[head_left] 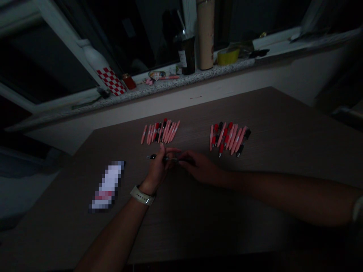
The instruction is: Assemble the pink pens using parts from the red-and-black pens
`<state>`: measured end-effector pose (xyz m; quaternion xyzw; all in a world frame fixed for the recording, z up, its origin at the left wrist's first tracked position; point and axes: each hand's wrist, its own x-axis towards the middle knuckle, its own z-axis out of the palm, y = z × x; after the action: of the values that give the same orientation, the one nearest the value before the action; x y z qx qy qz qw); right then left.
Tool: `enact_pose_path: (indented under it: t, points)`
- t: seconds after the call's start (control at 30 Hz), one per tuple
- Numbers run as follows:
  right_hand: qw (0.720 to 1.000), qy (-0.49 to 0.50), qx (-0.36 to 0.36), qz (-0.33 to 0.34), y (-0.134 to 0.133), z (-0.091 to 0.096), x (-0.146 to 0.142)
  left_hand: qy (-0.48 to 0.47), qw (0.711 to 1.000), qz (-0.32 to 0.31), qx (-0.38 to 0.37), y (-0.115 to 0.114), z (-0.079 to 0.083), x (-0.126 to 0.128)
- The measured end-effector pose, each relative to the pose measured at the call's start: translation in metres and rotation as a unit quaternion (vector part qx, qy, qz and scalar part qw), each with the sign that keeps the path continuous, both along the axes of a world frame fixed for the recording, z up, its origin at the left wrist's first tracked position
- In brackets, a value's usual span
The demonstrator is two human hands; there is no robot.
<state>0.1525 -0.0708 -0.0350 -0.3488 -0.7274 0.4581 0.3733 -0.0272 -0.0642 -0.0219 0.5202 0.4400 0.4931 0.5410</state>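
A pen with a black grip and a clear barrel (153, 156) lies crosswise in my left hand (157, 168), its tip pointing left past the thumb. My left fingers are closed around it. From the right, my right hand (202, 168) meets the pen's other end, its fingertips pinched there; the end itself is hidden in the shadow between the fingers. Beyond my left hand lies a row of pink, red and black pens (151, 133). A second group of similar pens (234, 138) lies further right, beyond my right hand.
A blurred-out, bright phone-like object (109, 185) lies on the brown table (283, 151), left of my left wrist. On the granite windowsill (227, 71) stand a checkered bottle (110, 80), a dark bottle (187, 56), a tall beige cylinder (205, 34) and a yellow tape roll (228, 56).
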Motion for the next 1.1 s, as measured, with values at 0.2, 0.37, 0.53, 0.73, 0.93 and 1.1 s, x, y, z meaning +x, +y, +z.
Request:
enact_pose_path:
  t: [0.2, 0.37, 0.53, 0.73, 0.93, 1.1]
  points:
    - [1.0, 0.011, 0.022, -0.005, -0.0029, -0.0016, -0.0003, 0.013, 1.0, 0.007, -0.001, 0.0003, -0.0003, 0.0003]
    - [0.998, 0.031, 0.044, -0.012, -0.0035, -0.0029, 0.0004, 0.01, 1.0, 0.02, 0.0, 0.0005, -0.001, 0.0005]
    - [0.998, 0.011, 0.047, -0.028, -0.0022, -0.0033, -0.0004, 0.002, 1.0, 0.012, -0.005, 0.0002, -0.0005, 0.0001]
    - [0.999, 0.011, 0.035, -0.026, -0.0006, -0.0041, 0.0, 0.006, 1.0, 0.016, -0.006, -0.0001, 0.0006, 0.0016]
    - [0.999, 0.034, 0.036, -0.019, -0.0018, -0.0019, -0.0001, 0.01, 1.0, 0.013, 0.006, 0.0012, -0.0033, -0.0002]
    - [0.997, 0.027, 0.065, -0.011, -0.0006, -0.0033, -0.0001, 0.009, 1.0, 0.02, 0.0, 0.0006, -0.0029, 0.0005]
